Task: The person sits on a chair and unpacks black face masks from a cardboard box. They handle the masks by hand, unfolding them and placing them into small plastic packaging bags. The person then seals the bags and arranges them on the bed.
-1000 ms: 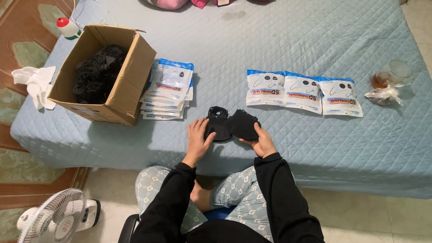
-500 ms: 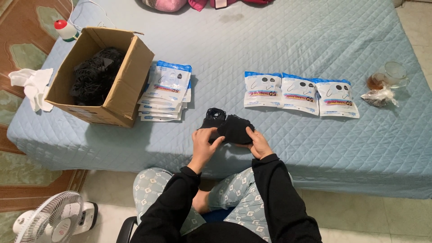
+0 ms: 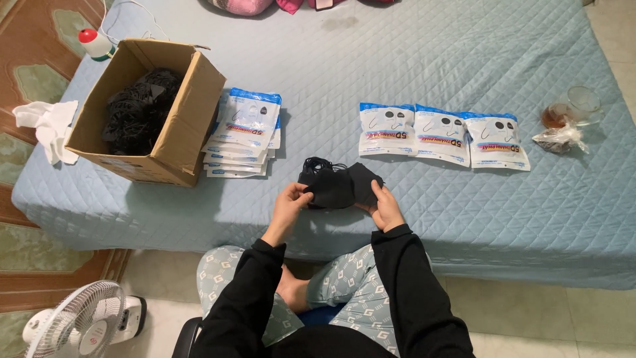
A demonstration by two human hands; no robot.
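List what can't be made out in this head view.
- Count of black masks: bunched between left hand and right hand.
- Cardboard box bottom: hidden by the dark pile inside.
- Pink things: cut off by top edge.
- Glass cup contents: too small.

Pale blue quilted bed point(image 3: 464, 79), patterned brown rug point(image 3: 26, 86), tiled floor point(image 3: 530, 318), white fan point(image 3: 79, 325)

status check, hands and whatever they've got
Left hand and right hand both gripping stack of black face masks over the bed. Nothing in the way.
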